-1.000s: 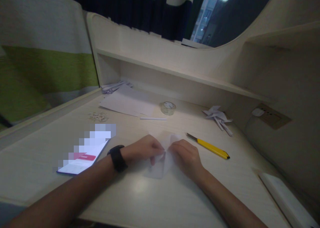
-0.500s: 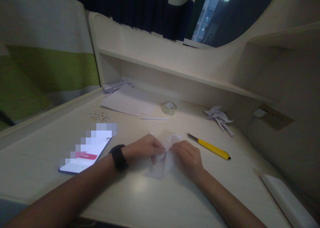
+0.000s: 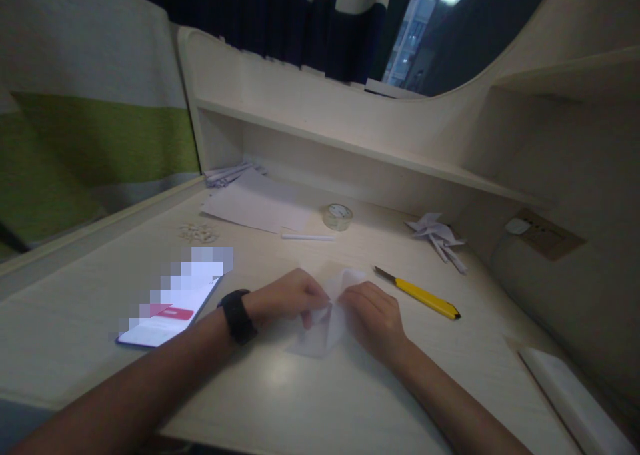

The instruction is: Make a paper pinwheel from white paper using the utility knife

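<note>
In the middle of the desk, a partly folded sheet of white paper [image 3: 316, 340] sits between my two hands. My left hand [image 3: 295, 295], with a black watch [image 3: 239, 316] on its wrist, pinches the paper near its centre fold. Across from it, my right hand [image 3: 376, 312] is closed on the paper's right side, its fingertips close to the left ones. Parts of the sheet are hidden under both hands. A yellow utility knife [image 3: 425, 297] with its blade out lies just right of my right hand.
Left of my arm lies a lit phone [image 3: 173, 308]. Behind my hands are a thin white paper roll [image 3: 308, 238], a tape roll [image 3: 337, 217], white sheets [image 3: 260, 200] and a pile of small bits [image 3: 199, 232]. A paper pinwheel shape [image 3: 433, 228] lies back right; a white box [image 3: 570, 395] stands front right.
</note>
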Tool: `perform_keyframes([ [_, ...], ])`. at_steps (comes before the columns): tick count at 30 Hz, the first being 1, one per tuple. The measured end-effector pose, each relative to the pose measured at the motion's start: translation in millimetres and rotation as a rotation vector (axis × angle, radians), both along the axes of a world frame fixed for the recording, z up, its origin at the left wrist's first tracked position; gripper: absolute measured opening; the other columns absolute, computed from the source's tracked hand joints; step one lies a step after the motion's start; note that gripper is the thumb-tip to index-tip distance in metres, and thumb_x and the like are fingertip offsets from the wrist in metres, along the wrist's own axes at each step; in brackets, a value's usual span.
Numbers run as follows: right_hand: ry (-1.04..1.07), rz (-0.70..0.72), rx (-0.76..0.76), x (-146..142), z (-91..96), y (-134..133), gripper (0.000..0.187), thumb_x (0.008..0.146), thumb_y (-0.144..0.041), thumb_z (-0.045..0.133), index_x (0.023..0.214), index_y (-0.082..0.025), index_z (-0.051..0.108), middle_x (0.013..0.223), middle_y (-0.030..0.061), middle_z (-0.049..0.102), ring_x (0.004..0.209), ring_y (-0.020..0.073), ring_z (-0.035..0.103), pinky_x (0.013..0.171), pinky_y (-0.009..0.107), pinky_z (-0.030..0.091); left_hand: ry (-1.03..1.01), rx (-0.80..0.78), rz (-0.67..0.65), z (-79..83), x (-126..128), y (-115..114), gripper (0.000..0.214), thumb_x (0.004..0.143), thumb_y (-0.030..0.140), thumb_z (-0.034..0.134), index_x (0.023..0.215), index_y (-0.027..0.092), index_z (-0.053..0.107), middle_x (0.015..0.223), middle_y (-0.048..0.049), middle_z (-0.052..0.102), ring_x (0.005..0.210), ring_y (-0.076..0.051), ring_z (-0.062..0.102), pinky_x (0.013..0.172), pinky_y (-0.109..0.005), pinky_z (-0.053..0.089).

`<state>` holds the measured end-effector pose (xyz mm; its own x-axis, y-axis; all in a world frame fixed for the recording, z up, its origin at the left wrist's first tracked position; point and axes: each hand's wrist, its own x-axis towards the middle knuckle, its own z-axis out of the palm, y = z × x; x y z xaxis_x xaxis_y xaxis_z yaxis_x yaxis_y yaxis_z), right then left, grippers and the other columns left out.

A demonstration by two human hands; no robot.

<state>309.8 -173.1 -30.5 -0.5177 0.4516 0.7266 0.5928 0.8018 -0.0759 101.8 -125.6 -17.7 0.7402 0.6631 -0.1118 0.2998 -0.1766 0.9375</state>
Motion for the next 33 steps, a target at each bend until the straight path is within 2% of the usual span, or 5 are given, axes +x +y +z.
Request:
perform_keyframes([
  [25, -0.012, -0.014, -0.021, 0.3, -0.5, -1.2, 0.018, 0.086, -0.01, 0.046, 0.09, -0.018, 0.062, 0.082, 0.0076, 0.067, 0.074, 0.0185, 0.06, 0.065, 0.031, 0.049, -0.003, -0.006, -0.015, -0.3, 1.6, 0.5, 0.024, 0.081, 0.026, 0.055, 0.071, 0.011, 0.072, 0.044, 0.0019, 0.055, 0.042, -0.009, 0.053, 0.042, -0.017, 0.034],
  [33, -0.024, 0.0, 0.01, -0.2, -0.1, -1.6, 0.017, 0.085, -0.009, 0.049, 0.093, -0.017, 0.062, 0.083, 0.0083, 0.066, 0.075, 0.0189, 0.059, 0.066, 0.031, 0.05, -0.017, -0.006, -0.002, -5.6, 1.4, 1.7, 0.023, 0.079, 0.026, 0.056, 0.069, 0.011, 0.071, 0.05, 0.0001, 0.059, 0.045, -0.011, 0.056, 0.044, -0.018, 0.037],
])
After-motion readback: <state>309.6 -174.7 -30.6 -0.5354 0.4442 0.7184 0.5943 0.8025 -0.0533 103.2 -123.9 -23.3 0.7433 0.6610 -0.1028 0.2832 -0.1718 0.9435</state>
